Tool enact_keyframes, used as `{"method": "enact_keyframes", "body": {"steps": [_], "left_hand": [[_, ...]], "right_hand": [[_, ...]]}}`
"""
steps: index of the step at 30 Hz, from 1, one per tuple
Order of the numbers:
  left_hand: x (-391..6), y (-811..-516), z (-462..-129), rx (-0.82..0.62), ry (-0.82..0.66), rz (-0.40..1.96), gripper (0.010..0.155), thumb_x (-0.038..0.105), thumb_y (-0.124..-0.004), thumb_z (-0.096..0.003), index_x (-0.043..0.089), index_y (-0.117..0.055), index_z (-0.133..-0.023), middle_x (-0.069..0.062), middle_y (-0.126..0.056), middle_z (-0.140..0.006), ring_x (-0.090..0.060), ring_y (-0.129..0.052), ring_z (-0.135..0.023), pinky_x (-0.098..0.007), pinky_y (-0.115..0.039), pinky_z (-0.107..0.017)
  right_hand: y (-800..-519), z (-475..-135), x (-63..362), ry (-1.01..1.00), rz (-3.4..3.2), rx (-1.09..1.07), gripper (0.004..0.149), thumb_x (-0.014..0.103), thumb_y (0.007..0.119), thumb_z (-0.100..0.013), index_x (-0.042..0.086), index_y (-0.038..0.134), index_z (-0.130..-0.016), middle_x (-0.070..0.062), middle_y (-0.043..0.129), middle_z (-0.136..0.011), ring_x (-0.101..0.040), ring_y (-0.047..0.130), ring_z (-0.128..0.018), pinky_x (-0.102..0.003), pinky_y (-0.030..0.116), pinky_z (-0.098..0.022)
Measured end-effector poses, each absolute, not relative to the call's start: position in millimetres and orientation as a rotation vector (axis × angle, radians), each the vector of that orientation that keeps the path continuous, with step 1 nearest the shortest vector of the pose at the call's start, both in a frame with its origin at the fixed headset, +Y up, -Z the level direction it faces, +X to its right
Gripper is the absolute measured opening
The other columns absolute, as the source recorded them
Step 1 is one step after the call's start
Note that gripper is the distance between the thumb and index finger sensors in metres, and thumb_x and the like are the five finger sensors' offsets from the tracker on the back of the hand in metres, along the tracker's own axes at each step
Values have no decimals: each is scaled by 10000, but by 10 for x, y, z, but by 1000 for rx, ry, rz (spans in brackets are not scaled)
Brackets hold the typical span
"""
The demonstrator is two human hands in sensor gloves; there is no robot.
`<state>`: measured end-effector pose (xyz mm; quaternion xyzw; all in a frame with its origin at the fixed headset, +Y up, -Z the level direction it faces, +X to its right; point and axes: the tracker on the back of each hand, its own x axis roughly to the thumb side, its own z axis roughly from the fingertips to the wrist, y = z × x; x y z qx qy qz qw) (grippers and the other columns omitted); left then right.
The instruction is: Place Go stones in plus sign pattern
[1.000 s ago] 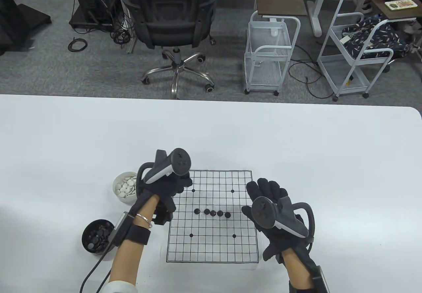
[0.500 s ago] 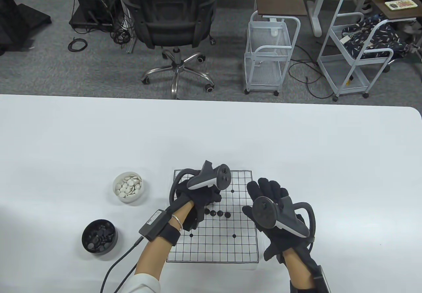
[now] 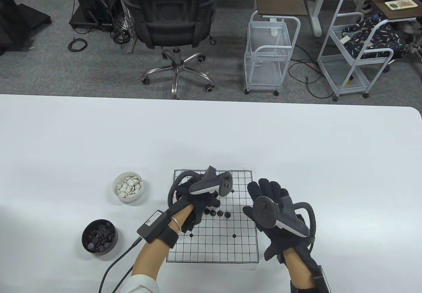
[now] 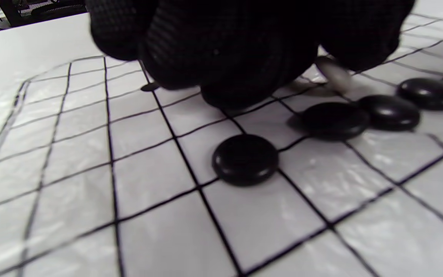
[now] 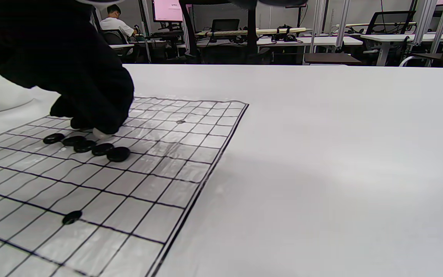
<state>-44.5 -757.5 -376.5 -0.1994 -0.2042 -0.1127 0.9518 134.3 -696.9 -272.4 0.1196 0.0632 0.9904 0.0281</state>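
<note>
Table view shows five black stones point(image 3: 218, 212) in one row on the board point(image 3: 230, 247). My left hand point(image 3: 197, 200) pinches a white stone point(image 5: 101, 133) just beyond; the column is not yet laid. My right hand point(image 3: 268, 207) rests open.

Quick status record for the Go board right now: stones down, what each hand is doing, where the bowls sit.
board: grid sheet on the white table
black stones placed: five in a row
left hand: over the row, fingertips holding a white stone just behind it
right hand: by the board's right edge, holding nothing visible
white stone bowl: left of board
black stone bowl: nearer the person, further left
</note>
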Motion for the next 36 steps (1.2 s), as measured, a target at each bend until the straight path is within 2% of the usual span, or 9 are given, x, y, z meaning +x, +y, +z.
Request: {"method": "enact_keyframes", "body": {"steps": [8,11,15,19,28,32,36], "left_hand": [[-462,-7535,-3750,-389,-405,-257,438,575,-695,-410,327,-855,-733,97,-1021,-566,-35,-989,-413,-337,-829,-527],[-516,-7494,-3752,-385,-406,-242,499,585,-681,-412,311,-840,-798,89,-1025,-640,-56,-1008,-492,-359,-818,-565],[-745,-7339,-3772,-358,-397,-231,574,584,-674,-419,306,-761,-915,73,-971,-829,-94,-997,-689,-414,-774,-656],[-1126,-7181,-3818,-309,-319,-233,605,582,-674,-422,300,-723,-956,64,-934,-894,-113,-974,-760,-438,-750,-688],[-2204,-7025,-3923,-244,56,-368,654,554,-732,-410,260,-684,-993,48,-908,-927,-123,-968,-782,-433,-760,-680],[-2432,-7129,-3933,-324,129,-423,629,536,-764,-399,251,-735,-959,57,-964,-854,-68,-1014,-662,-380,-816,-616],[-2501,-7290,-3955,-398,153,-415,601,524,-764,-403,242,-774,-934,67,-1003,-792,-33,-1028,-554,-348,-843,-564]], "right_hand": [[-6967,-2724,1343,195,3058,370,722,541,499,-580,167,323,-1171,-224,369,-1195,-505,395,-1089,-576,388,-762],[-6967,-2724,1343,196,3058,370,723,542,499,-580,166,321,-1172,-223,371,-1195,-504,397,-1090,-576,388,-762],[-6970,-2725,1343,206,3059,371,723,542,499,-580,166,322,-1172,-224,373,-1194,-505,396,-1089,-576,389,-761],[-6972,-2727,1341,208,3059,371,723,541,499,-580,166,323,-1172,-225,372,-1195,-505,397,-1089,-575,389,-762],[-6979,-2734,1330,226,3062,372,722,541,499,-580,166,323,-1171,-224,371,-1195,-505,397,-1089,-576,389,-762],[-6982,-2736,1329,234,3062,369,723,541,499,-580,165,323,-1171,-226,371,-1194,-505,398,-1088,-576,389,-761],[-6984,-2735,1325,242,3065,367,722,541,499,-580,165,323,-1171,-227,371,-1194,-505,398,-1088,-575,389,-762]]}}
